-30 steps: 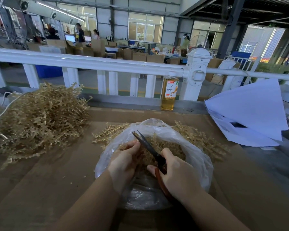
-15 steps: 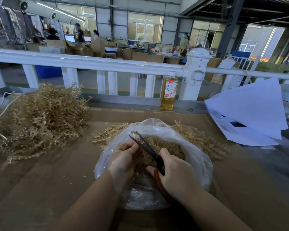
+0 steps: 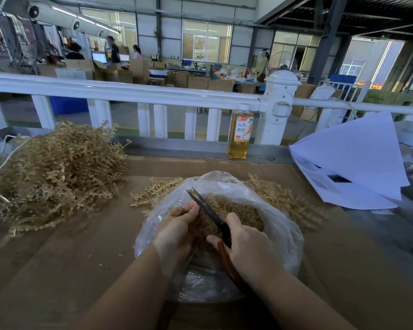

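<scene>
Cardboard-covered table [image 3: 57,270] in a busy factory hall, white railing [image 3: 129,91] along the far edge. Fingers [image 3: 188,210] of left hand [image 3: 177,232] clenched round a tan sprig [image 3: 174,211], mostly hidden in the grip, right up against the blade. Fingers [image 3: 233,221] of right hand [image 3: 250,253] curled round the red handles of the scissors [image 3: 210,213], blades nearly together and pointing away toward the railing. Both hands over the open mouth of a clear plastic bag [image 3: 289,236] near the middle of the near edge, cut pieces [image 3: 246,213] heaped inside.

Main danger, judging from here: a nicked left fingertip, with steel touching or just beside the pinching fingers. Also possible: bag wall snagged or slit by the tips on a low cut; snipped bits flung past the rim onto the cardboard, a few stray bits [image 3: 100,264] already lying left of the bag.

Further out: loose uncut sprigs [image 3: 153,194] just behind the bag on both sides; large tangled pile [image 3: 53,172] toward the far left corner, well apart, a long reach across for fresh stock. Upright bottle [image 3: 240,136] of amber drink at the far edge by a railing post; white paper sheets [image 3: 358,163] fanned over the far right corner. Nothing between hands and bag.
</scene>
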`<state>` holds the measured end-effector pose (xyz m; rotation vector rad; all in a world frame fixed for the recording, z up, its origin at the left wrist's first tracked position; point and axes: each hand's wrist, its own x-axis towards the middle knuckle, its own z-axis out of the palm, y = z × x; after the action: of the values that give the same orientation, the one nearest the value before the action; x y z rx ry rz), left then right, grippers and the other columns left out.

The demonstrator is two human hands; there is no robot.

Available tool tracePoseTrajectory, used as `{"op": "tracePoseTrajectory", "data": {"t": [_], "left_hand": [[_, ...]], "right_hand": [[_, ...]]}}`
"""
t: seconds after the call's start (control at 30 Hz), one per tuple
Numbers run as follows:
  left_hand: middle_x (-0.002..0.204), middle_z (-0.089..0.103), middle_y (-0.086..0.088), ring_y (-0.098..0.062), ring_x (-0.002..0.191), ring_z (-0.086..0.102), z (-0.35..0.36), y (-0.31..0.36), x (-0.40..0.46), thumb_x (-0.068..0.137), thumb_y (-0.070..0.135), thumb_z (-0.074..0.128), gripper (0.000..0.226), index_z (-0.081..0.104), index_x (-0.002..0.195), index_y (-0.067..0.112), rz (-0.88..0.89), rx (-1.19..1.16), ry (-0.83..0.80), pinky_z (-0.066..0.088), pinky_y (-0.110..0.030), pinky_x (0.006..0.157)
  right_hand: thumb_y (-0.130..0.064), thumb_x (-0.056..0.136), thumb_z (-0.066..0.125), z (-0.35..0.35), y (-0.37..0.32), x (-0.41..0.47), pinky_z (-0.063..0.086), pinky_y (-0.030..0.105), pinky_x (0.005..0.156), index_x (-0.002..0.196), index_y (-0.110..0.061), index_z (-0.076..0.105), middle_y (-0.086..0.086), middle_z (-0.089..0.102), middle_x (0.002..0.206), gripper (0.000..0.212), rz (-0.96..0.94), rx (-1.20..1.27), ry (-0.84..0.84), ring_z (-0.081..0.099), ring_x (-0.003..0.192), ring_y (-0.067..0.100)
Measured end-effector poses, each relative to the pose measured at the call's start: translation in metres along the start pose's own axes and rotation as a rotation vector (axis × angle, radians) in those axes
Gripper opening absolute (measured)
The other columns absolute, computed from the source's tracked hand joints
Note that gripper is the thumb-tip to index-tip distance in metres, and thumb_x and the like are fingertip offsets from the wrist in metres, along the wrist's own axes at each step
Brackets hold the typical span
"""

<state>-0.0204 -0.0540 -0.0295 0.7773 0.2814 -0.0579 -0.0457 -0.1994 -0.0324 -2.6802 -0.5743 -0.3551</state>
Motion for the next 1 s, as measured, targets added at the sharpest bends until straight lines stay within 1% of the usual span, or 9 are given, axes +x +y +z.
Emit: {"op": "tracePoseTrajectory", "data": {"t": [0.1,0.23,0.3,0.37,0.47,0.63,0.83,0.93,1.0], "left_hand": [[0.057,0.066,-0.006,-0.014,0.051,0.067,-0.001,0.000,0.002,0.089,-0.003,0.054,0.022,0.050,0.071,0.008,-0.017,0.009,0.013,0.052,-0.021,0.046],[0.059,0.067,-0.007,-0.016,0.053,0.067,-0.005,-0.001,0.004,0.088,-0.003,0.056,0.020,0.052,0.072,0.008,-0.021,0.044,0.022,0.054,-0.025,0.048],[0.062,0.067,-0.008,-0.019,0.058,0.067,-0.006,-0.002,0.006,0.088,-0.003,0.057,0.017,0.055,0.074,0.007,-0.010,0.080,0.036,0.055,-0.028,0.052],[0.064,0.069,-0.009,-0.021,0.060,0.069,-0.006,-0.002,0.007,0.088,-0.002,0.056,0.012,0.059,0.080,0.005,-0.006,0.112,0.042,0.055,-0.029,0.051],[0.063,0.070,-0.008,-0.020,0.057,0.070,-0.005,-0.002,0.008,0.089,0.000,0.056,0.012,0.060,0.080,0.006,-0.017,0.180,0.040,0.053,-0.026,0.047],[0.063,0.069,-0.008,-0.019,0.057,0.069,-0.006,-0.002,0.011,0.088,0.001,0.058,0.006,0.061,0.085,0.006,-0.033,0.189,0.028,0.053,-0.026,0.047],[0.080,0.065,-0.013,-0.027,0.078,0.064,-0.009,-0.002,0.015,0.088,0.002,0.059,0.004,0.060,0.092,0.003,-0.049,0.178,0.001,0.053,-0.037,0.067],[0.077,0.067,-0.013,-0.027,0.075,0.066,-0.009,-0.001,0.016,0.088,0.002,0.059,0.002,0.060,0.089,0.003,-0.066,0.180,0.003,0.053,-0.036,0.061],[0.075,0.070,-0.014,-0.027,0.070,0.070,-0.009,0.000,0.015,0.088,0.003,0.059,0.003,0.062,0.089,0.002,-0.084,0.184,-0.003,0.054,-0.033,0.056]], "right_hand": [[-0.061,0.093,0.038,-0.001,-0.001,0.000,0.041,0.019,0.060,0.096,-0.031,0.026,-0.011,0.050,0.069,0.032,-0.006,-0.006,-0.005,0.057,0.067,0.008],[-0.062,0.092,0.039,-0.002,0.000,-0.001,0.032,0.015,0.052,0.096,-0.033,0.028,-0.014,0.042,0.064,0.032,-0.014,-0.032,-0.001,0.045,0.061,0.003],[-0.063,0.091,0.040,-0.002,0.001,-0.001,0.033,0.014,0.054,0.101,-0.031,0.035,-0.014,0.044,0.066,0.034,-0.014,-0.034,0.004,0.046,0.062,0.002],[-0.063,0.090,0.043,-0.002,0.001,-0.002,0.034,0.013,0.054,0.103,-0.031,0.039,-0.015,0.046,0.068,0.035,-0.011,-0.018,0.012,0.047,0.063,0.001],[-0.064,0.089,0.043,-0.003,0.001,-0.003,0.028,0.011,0.050,0.095,-0.034,0.033,-0.014,0.046,0.066,0.031,-0.005,-0.003,0.019,0.045,0.061,0.002],[-0.063,0.090,0.043,-0.004,0.001,-0.001,0.031,0.011,0.050,0.097,-0.033,0.034,-0.013,0.048,0.066,0.032,0.003,0.019,-0.011,0.045,0.058,0.002],[-0.064,0.090,0.041,-0.004,0.001,0.000,0.030,0.011,0.047,0.095,-0.034,0.029,-0.013,0.045,0.063,0.033,0.000,0.011,-0.019,0.040,0.053,-0.001],[-0.064,0.091,0.039,-0.004,0.001,0.000,0.031,0.012,0.048,0.095,-0.034,0.028,-0.013,0.047,0.065,0.032,0.000,0.003,-0.024,0.044,0.056,0.000],[-0.063,0.091,0.038,-0.003,0.000,0.001,0.037,0.014,0.053,0.097,-0.033,0.030,-0.013,0.049,0.068,0.032,0.005,0.007,-0.027,0.051,0.062,0.002]]}}
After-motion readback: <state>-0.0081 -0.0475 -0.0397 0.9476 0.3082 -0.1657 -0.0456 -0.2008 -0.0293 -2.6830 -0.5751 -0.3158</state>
